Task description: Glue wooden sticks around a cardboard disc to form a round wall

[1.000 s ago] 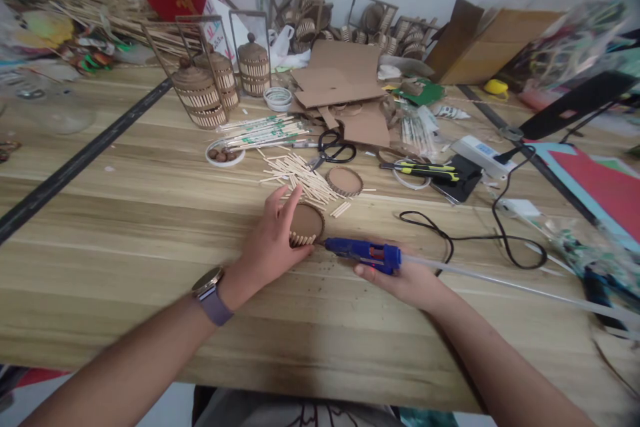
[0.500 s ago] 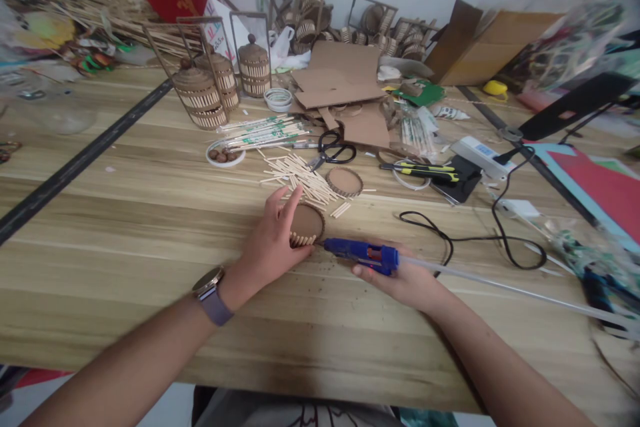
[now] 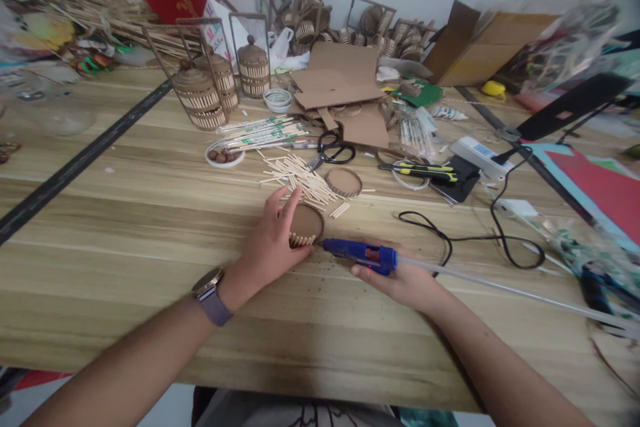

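My left hand (image 3: 273, 240) curves around the left side of a round cardboard base (image 3: 307, 219), its thumb at the near edge and its fingers partly hiding the base. Several short wooden sticks (image 3: 302, 240) stand in a row along the near rim. My right hand (image 3: 400, 283) grips a blue hot glue gun (image 3: 357, 252), whose nozzle meets the rim just right of the sticks. A long clear glue stick (image 3: 490, 283) trails from the gun's back end. Beyond the base lie a pile of loose sticks (image 3: 300, 177) and a second round cardboard base (image 3: 344, 181).
Black scissors (image 3: 336, 149), a bowl of brown beads (image 3: 225, 156) and bagged sticks (image 3: 267, 131) lie farther back. Finished lidded baskets (image 3: 200, 97) stand at left. To the right are a yellow-black cutter (image 3: 425, 170), a black cable (image 3: 450, 238) and a power strip (image 3: 480, 157).
Almost nothing differs. The glue gun and my right hand have shifted very slightly left; my left hand stays on the base.
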`<state>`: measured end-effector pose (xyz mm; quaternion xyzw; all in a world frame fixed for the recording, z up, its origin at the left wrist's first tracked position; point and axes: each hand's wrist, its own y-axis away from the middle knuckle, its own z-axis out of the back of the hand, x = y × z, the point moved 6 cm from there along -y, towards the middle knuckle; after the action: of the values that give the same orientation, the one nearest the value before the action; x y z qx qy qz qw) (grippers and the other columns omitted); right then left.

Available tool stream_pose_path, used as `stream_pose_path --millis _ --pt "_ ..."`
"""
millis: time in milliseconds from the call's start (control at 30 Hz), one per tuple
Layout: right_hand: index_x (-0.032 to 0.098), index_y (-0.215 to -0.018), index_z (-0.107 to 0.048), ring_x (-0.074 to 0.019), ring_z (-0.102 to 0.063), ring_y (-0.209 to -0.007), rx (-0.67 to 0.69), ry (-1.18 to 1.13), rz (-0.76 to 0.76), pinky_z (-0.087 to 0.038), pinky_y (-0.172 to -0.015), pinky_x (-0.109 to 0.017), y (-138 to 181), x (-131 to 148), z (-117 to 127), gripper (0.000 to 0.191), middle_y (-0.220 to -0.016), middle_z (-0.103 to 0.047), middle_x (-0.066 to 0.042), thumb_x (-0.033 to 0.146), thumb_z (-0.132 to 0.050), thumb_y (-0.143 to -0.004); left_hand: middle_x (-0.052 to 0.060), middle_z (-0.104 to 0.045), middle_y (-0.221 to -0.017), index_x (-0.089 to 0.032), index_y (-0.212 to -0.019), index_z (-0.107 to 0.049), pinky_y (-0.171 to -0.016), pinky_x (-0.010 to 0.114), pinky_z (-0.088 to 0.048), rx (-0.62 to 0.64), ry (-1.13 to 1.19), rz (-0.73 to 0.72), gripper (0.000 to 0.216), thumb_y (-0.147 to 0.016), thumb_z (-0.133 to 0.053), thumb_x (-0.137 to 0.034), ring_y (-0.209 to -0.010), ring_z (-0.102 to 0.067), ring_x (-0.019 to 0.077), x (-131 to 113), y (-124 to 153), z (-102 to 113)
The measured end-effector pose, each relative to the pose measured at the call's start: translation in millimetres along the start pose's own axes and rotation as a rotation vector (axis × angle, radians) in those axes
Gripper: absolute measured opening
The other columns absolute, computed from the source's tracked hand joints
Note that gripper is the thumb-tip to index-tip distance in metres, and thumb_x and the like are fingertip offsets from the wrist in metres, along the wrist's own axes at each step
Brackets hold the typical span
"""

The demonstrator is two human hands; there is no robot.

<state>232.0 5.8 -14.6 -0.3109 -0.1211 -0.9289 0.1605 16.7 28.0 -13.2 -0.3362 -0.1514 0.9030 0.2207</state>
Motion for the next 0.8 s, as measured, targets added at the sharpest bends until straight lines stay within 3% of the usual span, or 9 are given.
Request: stream_pose_path --millis 333,800 --pt "0.02 -0.095 -0.071 -0.0297 -0.071 -0.092 -0.018 0.004 -0.005 -0.057 -0.085 -0.041 0.1 0.2 -0.2 0.043 -0.095 -0.075 -0.011 0.058 -0.056 -0.082 0.018 -0.029 -0.148 -0.029 -0.153 -0.009 -0.108 0.058 -0.043 0.006 -0.011 0.016 0.116 -0.065 -0.083 -0.016 -0.138 -0.036 0.0407 -1.0 -0.9 0.6" --pt "0.019 -0.092 -0.07 -0.027 -0.072 -0.084 -0.056 -0.018 0.03 -0.057 -0.077 -0.036 0.1 5.0 0.9 0.039 -0.091 -0.075 -0.01 0.055 -0.058 -0.082 0.018 -0.028 -0.151 -0.029 -0.153 -0.009 -0.107 0.057 -0.044 0.019 -0.011 0.041 0.113 -0.067 -0.082 -0.019 -0.138 -0.037 0.0396 1.0 0.4 -1.0"
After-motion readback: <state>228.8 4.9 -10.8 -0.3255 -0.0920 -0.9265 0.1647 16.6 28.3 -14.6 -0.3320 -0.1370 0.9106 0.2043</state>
